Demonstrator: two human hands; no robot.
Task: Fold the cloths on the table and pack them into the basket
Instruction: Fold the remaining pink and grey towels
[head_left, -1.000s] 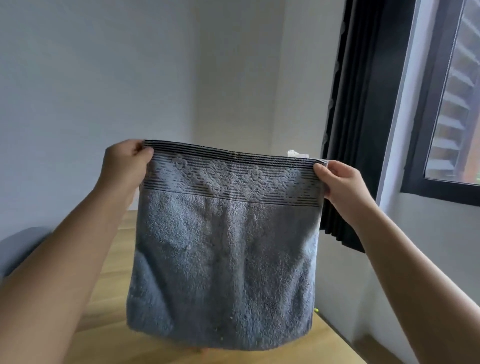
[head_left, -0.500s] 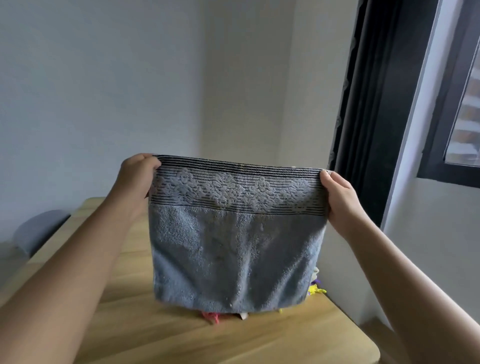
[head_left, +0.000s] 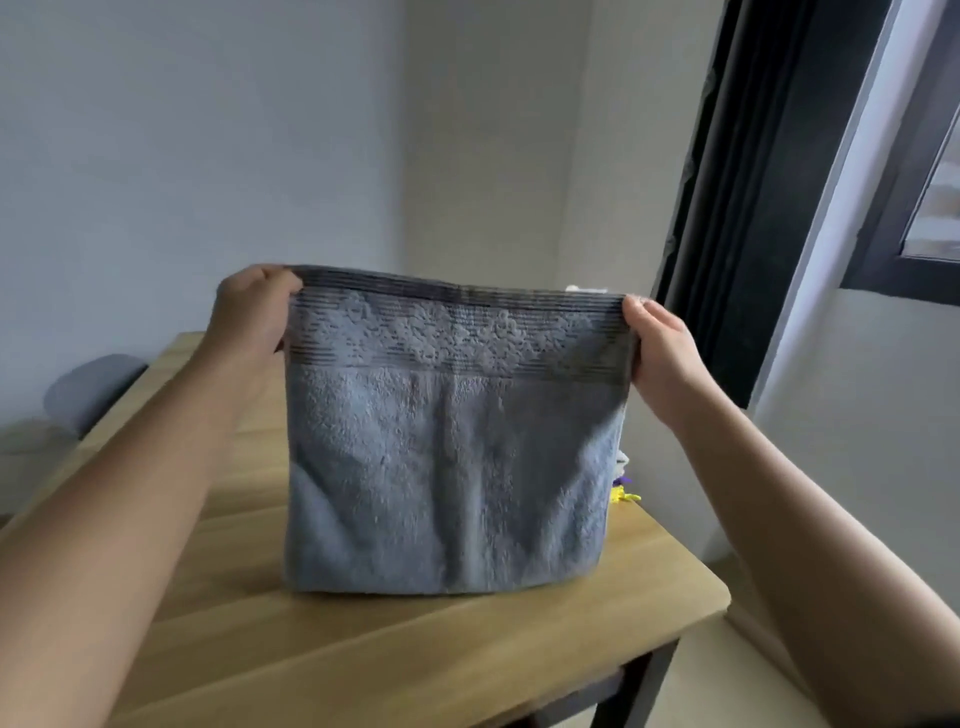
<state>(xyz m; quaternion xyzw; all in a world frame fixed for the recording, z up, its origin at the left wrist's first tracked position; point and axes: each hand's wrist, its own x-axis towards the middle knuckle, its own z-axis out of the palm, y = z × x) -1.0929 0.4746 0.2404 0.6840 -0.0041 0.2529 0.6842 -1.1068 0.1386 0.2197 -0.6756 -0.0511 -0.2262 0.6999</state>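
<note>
Grey-blue towel (head_left: 447, 467) pinched by left hand (head_left: 254, 312), right hand (head_left: 665, 348) — white label (head_left: 587, 288) unreadable.

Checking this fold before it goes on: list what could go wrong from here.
1. The left hand and right hand pinch only the top corners of the grey-blue towel; if one slips, it would likely fall crumpled onto the wooden table.
2. Behind the towel's right side, small yellow and purple items peek out near the table's edge; laying the towel down blind might cover them or push them off.
</note>
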